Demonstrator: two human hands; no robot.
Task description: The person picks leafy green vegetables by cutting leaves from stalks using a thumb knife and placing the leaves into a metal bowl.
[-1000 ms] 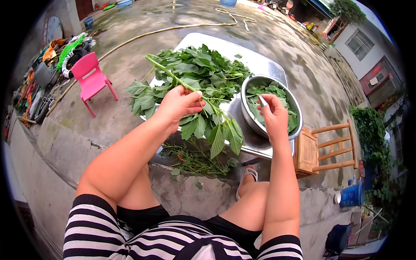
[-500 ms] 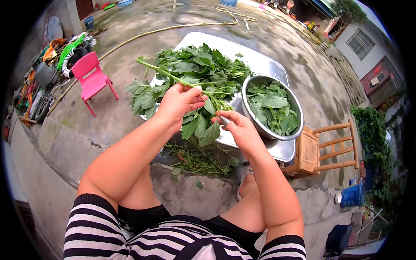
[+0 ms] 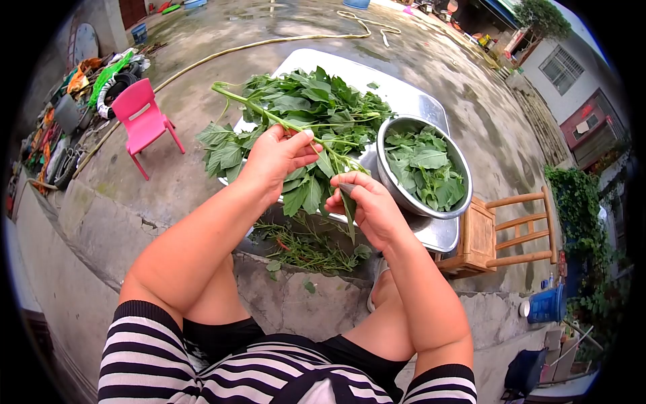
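Left hand [image 3: 281,159] grips the stem [image 3: 250,105] above the table [image 3: 297,63]; right hand [image 3: 369,205] pinches a leaf [image 3: 350,214] near the bowl [image 3: 392,180]. Steadying the stem and plucking close to it should work best.

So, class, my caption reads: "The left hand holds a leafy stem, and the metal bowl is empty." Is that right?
Not quite: the metal bowl isn't empty. The head view shows green leaves in it. The left hand does hold a leafy stem.
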